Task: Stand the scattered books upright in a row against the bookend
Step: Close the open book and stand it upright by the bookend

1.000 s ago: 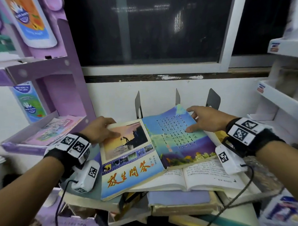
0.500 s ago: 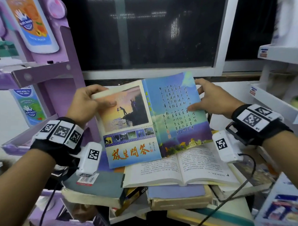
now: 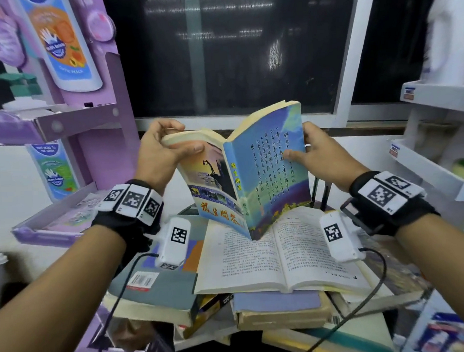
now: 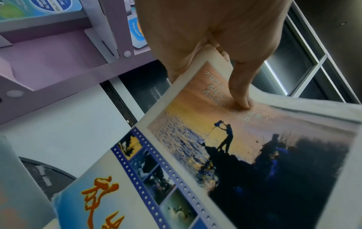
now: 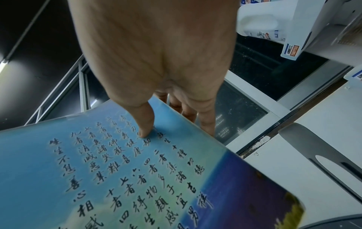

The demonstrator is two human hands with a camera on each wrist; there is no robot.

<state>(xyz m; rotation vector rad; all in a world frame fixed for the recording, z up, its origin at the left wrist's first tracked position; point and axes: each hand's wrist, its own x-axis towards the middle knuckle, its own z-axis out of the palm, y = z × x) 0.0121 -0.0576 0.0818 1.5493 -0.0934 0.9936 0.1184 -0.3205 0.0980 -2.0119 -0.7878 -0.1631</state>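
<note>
While half open and spine toward the wearer, book (image 3: 248,172) held above the pile (image 3: 257,302), off the worktop. Left hand (image 3: 162,152) clamped on the front cover's top edge, thumb across it; right hand (image 3: 316,152) pinching the back cover: probably to fold it shut before standing it. Bookend (image 5: 321,153) just beyond, low right.

Open book (image 3: 279,256) over book pile (image 3: 279,313)
</note>
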